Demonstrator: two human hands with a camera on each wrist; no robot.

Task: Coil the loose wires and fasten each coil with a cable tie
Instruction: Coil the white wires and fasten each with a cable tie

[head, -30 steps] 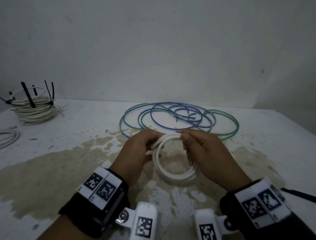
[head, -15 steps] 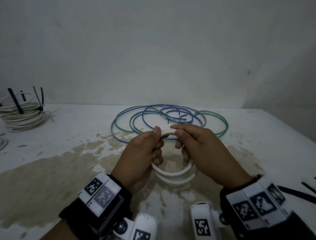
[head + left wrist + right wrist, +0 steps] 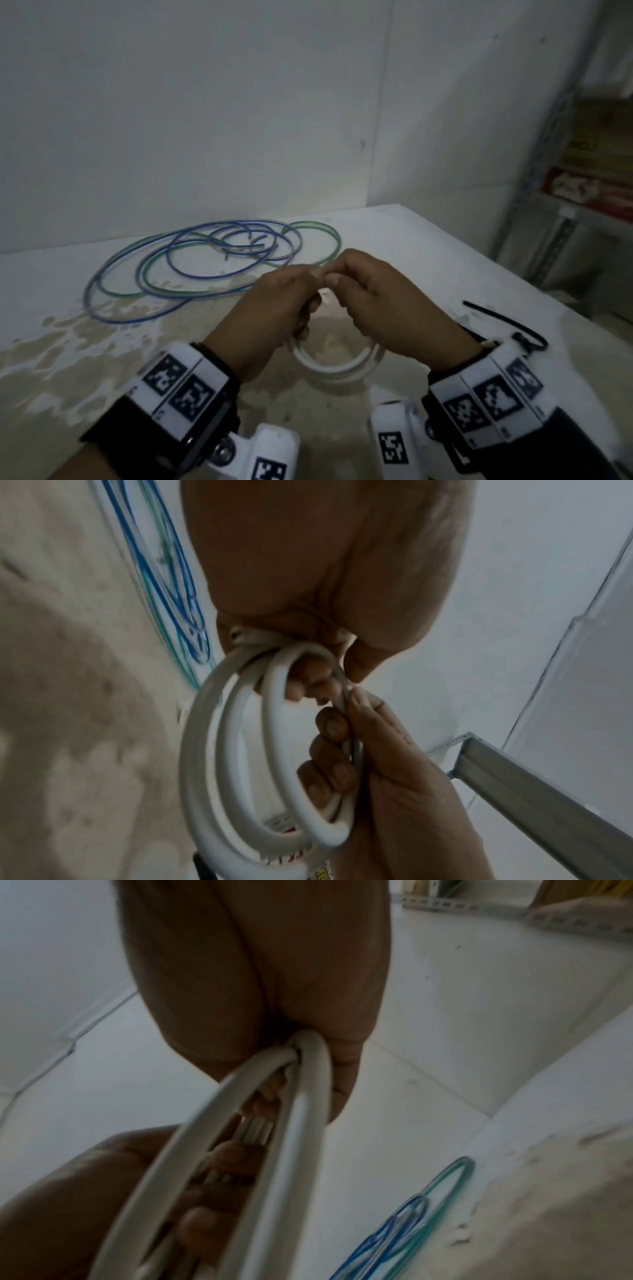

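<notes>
We hold the white wire coil [image 3: 334, 365] up w/ both hands, just above the tabletop [image 3: 428, 246]. Our left hand [image 3: 274, 315] has its fingers [image 3: 294, 685] curled round the top of the loops. Our right hand [image 3: 387, 308] grips the same coil from the other side, fingers [image 3: 329, 723] bent round the wire. The two thumbs meet at the top. Our hands hide most of the coil in the head view; only the bottom of it shows.

Behind the hands, blue & green wires [image 3: 212, 260] lie loose in big rings on the tabletop, apart from the coil. A black cable tie [image 3: 503, 322] lies flat near our right wrist. The tabletop has brown stains [image 3: 85, 342] on the left. A metal shelf [image 3: 582, 192] stands at far right.
</notes>
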